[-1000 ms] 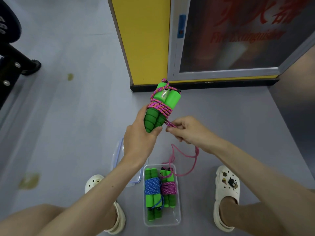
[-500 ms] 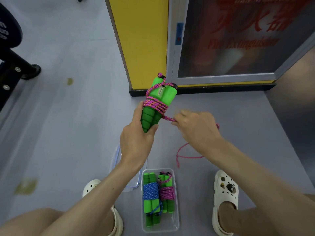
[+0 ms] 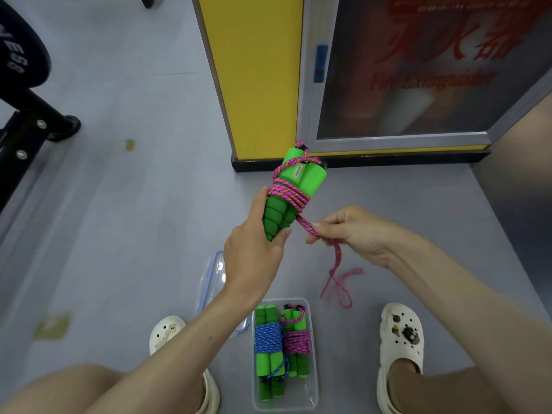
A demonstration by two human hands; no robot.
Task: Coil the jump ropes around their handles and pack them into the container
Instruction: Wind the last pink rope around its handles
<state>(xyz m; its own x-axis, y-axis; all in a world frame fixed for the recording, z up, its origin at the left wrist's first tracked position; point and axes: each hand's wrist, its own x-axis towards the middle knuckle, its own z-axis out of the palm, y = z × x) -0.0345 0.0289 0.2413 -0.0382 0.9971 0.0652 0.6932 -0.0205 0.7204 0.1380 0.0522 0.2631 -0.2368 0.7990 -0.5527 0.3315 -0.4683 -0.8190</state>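
My left hand (image 3: 254,255) grips the lower ends of a pair of green jump rope handles (image 3: 294,186), held upright with several turns of pink cord (image 3: 288,194) wound round their middle. My right hand (image 3: 355,231) pinches the same pink cord just right of the handles; a loose tail (image 3: 337,282) hangs below it in a small loop. On the floor between my feet stands a clear plastic container (image 3: 312,395). Inside lie a blue-corded bundle (image 3: 268,339) and a pink-corded bundle (image 3: 297,342), both with green handles.
The container's clear lid (image 3: 215,279) lies on the floor to its left, partly under my left arm. A yellow cabinet (image 3: 254,79) with a glass door stands ahead. Black gym equipment (image 3: 27,115) is at the far left. White clogs (image 3: 401,339) flank the container.
My right hand has carried the pink cord round the handles and now pinches it just right of them. The hanging tail has grown shorter. The camera has tilted slightly.
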